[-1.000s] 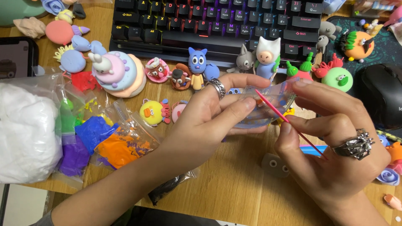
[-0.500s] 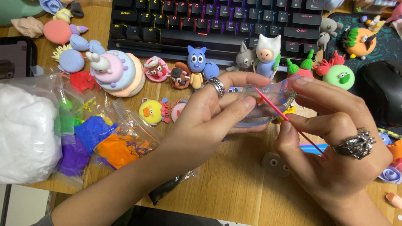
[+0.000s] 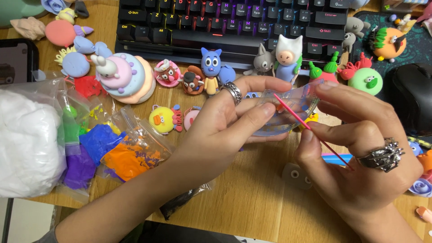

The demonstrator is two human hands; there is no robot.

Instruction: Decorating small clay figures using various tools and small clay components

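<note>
The wooden counter (image 3: 252, 202) carries, beyond my fingers, a black keyboard (image 3: 225, 22) and a row of clay figures (image 3: 211, 65). Left of my fingers lie bags of coloured clay (image 3: 130, 155) and white clay (image 3: 27, 144).

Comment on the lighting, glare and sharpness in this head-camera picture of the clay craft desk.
Head view: even, soft light with faint shadows under the left hand and right hand; slight sheen on the clear plastic piece and the bags of clay; keyboard keys glow; hands and figures sharp, little blur.
</note>
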